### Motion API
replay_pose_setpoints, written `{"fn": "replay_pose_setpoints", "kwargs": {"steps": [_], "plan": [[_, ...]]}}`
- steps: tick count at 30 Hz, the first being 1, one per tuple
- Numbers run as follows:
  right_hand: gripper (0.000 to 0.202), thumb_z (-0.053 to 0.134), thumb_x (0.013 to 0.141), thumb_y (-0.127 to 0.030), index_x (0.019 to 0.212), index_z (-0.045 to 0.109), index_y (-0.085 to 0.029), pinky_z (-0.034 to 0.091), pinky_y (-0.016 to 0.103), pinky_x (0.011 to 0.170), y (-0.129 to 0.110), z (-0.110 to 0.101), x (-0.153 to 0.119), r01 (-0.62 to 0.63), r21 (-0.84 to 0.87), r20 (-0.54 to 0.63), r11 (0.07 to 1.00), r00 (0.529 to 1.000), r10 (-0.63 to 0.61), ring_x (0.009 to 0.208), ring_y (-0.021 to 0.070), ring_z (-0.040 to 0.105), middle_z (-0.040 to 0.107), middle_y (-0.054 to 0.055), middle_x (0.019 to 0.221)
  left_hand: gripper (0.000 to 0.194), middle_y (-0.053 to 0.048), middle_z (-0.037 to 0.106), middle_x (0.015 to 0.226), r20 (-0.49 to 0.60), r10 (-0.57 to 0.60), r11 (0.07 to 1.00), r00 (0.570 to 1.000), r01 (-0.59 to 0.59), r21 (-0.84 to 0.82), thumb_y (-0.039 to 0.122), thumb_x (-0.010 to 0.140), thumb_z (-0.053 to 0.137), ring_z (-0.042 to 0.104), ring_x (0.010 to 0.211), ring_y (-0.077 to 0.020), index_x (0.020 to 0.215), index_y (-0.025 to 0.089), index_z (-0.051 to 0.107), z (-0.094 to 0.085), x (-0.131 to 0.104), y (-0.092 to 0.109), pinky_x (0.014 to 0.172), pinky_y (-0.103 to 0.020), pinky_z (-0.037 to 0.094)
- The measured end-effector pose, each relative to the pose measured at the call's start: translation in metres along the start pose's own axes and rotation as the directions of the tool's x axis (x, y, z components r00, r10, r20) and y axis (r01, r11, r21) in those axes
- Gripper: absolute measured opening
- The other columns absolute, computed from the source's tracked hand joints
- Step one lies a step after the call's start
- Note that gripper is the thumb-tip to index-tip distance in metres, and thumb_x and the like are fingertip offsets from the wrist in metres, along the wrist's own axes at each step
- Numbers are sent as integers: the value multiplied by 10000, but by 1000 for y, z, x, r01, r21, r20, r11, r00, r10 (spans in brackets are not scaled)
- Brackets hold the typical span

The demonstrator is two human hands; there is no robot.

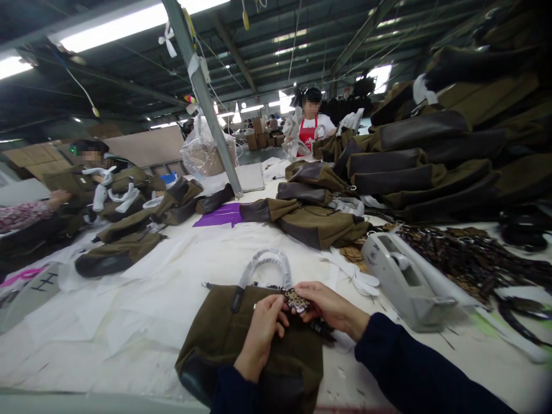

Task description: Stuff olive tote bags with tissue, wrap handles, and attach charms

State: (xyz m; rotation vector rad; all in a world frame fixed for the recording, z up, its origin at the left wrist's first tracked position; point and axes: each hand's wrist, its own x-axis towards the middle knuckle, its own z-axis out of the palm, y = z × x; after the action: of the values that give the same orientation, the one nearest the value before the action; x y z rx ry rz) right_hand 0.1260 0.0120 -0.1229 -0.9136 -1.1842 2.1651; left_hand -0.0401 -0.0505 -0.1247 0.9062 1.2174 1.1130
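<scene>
An olive-green handbag [215, 339] with a dark base lies flat on the white-covered table [142, 299] in front of me. Its handle [267, 261] is wrapped in clear plastic and arches up at the far side. My left hand [261, 336] and my right hand [330, 307] meet at the bag's top edge. Both pinch a small leopard-print tag [295, 299] with a dark strap hanging from it.
A grey tape dispenser [403, 276] sits to the right, beside a heap of dark straps and tags [470, 259]. Stacks of olive bags [435, 161] rise at the right and more lie across the middle [310, 221]. Two people work at the far side.
</scene>
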Motion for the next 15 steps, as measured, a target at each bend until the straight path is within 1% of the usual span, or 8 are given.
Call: {"fn": "replay_pose_setpoints", "kwargs": {"steps": [3, 6, 7, 10, 11, 13, 15], "plan": [[291, 668, 875, -402, 941, 648, -120, 518, 143, 473, -3, -2, 0, -28, 39, 44, 999, 999, 26, 521, 61, 579, 688, 54, 808, 452, -45, 615, 771, 31, -28, 999, 999, 29, -33, 552, 760, 696, 489, 530, -75, 804, 105, 642, 1, 1, 0, 363, -153, 302], [290, 680, 872, -402, 955, 651, -126, 534, 152, 473, -6, 0, -2, -36, 44, 65, 998, 997, 33, 506, 60, 563, 677, 38, 774, 462, -37, 607, 737, 8, -47, 997, 999, 48, -56, 578, 760, 683, 505, 557, -87, 775, 118, 636, 3, 2, -1, 388, -158, 306], [284, 685, 867, -397, 947, 648, -126, 533, 151, 468, -6, 1, -2, -39, 39, 56, 998, 998, 37, 495, 57, 553, 670, 31, 754, 453, -34, 605, 725, 4, -49, 997, 999, 49, -67, 576, 769, 673, 521, 575, -97, 774, 125, 632, 4, 1, 0, 404, -163, 321], [273, 690, 859, -394, 893, 623, -131, 522, 142, 451, -4, 4, -2, -57, 8, 1, 998, 998, 57, 460, 44, 522, 654, 15, 707, 373, -32, 618, 737, -18, -34, 993, 999, 32, -112, 527, 814, 624, 570, 638, -126, 795, 154, 618, 5, 0, 2, 500, -200, 437], [277, 686, 860, -401, 874, 612, -134, 519, 142, 444, -3, 4, -2, -58, -17, -20, 998, 998, 58, 454, 44, 520, 651, 12, 696, 340, -25, 615, 733, -32, -29, 992, 999, 25, -121, 505, 819, 612, 567, 627, -124, 794, 166, 607, 4, -1, 3, 526, -215, 467], [289, 667, 871, -416, 846, 586, -140, 511, 147, 425, 0, 6, -2, -56, -82, -71, 995, 996, 50, 443, 48, 522, 647, 8, 678, 280, 11, 579, 670, -54, -31, 994, 998, 25, -108, 462, 807, 606, 493, 516, -94, 809, 183, 584, 1, -1, 4, 519, -234, 491], [286, 641, 889, -413, 835, 567, -142, 504, 151, 409, 5, 8, -3, -66, -132, -123, 989, 991, 50, 431, 53, 526, 645, 9, 660, 253, 57, 521, 571, -43, -50, 997, 998, 47, -53, 424, 788, 610, 345, 388, -59, 862, 184, 578, -4, -1, 5, 417, -220, 441]]}}
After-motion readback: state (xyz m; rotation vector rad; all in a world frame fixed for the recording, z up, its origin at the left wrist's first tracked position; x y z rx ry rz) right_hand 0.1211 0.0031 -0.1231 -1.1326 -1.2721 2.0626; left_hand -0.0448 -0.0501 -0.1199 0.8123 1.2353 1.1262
